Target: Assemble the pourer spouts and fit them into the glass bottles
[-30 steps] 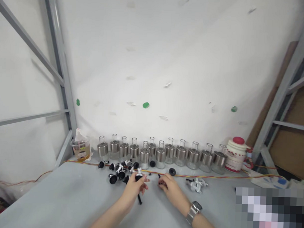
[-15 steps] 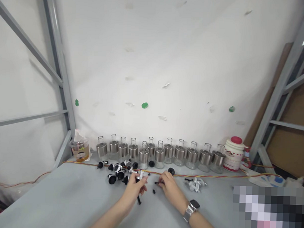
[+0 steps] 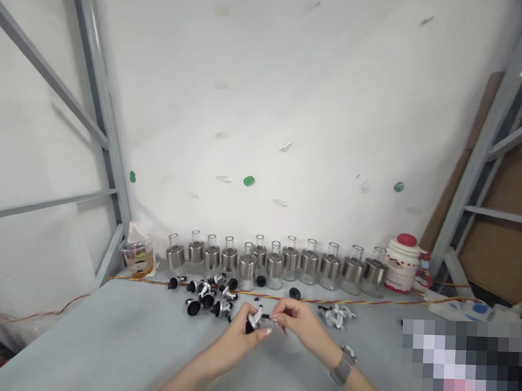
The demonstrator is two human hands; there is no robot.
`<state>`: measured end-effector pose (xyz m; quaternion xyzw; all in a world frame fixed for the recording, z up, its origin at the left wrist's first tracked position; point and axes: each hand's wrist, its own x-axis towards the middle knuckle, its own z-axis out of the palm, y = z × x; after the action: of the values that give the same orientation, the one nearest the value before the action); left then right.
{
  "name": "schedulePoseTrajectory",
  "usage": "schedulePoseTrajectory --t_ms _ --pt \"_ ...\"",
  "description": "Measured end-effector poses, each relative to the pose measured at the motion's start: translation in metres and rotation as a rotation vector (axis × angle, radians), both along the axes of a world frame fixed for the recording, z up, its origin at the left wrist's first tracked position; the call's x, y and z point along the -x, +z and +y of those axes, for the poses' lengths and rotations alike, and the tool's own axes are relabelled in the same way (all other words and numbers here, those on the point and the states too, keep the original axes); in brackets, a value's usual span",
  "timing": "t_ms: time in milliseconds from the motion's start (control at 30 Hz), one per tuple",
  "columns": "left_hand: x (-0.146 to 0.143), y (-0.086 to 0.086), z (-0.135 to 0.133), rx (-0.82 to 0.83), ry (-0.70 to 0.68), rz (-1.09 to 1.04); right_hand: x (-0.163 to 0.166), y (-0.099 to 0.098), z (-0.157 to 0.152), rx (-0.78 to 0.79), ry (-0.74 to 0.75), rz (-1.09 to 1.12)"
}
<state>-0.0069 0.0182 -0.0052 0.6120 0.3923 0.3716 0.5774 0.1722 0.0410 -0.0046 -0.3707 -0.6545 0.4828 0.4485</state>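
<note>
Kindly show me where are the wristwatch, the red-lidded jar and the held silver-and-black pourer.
Silver-and-black pourer (image 3: 255, 319): head view, on its silver part.
Wristwatch (image 3: 343, 367): head view, on its band.
Red-lidded jar (image 3: 401, 266): head view, on its cream side.

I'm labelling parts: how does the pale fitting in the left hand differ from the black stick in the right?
The pale fitting is whitish with black parts, while the black stick looks plain black. The pale fitting is bulkier and curved; the black stick is slim and straight. The left hand grips the pale fitting; the right hand pinches the black stick. Both are hand-held.
</note>
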Motion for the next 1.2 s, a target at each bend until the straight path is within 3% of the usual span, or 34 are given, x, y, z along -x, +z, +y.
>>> schedulePoseTrajectory --t_ms 200,300,533,733,967,1200 --pt "-0.001 0.003 -0.003 0.057 -0.161 0.026 -0.001 0.005 -0.006 0.016 0.049 -0.013" --pt "0.0 0.002 0.0 0.017 -0.171 0.089 0.001 0.003 -0.007 0.027 0.043 0.037" --pt "-0.004 0.014 -0.011 0.082 -0.221 -0.029 0.005 0.0 -0.008 0.097 0.094 0.216" --pt "-0.004 0.014 -0.012 0.017 -0.16 -0.036 0.005 0.007 -0.016 0.17 0.098 0.35" --pt "-0.003 0.016 -0.014 0.018 -0.31 -0.049 0.005 0.003 -0.015 0.164 0.124 0.326" --pt "-0.006 0.019 -0.016 -0.012 -0.25 -0.042 0.007 0.009 -0.019 0.195 0.131 0.342"
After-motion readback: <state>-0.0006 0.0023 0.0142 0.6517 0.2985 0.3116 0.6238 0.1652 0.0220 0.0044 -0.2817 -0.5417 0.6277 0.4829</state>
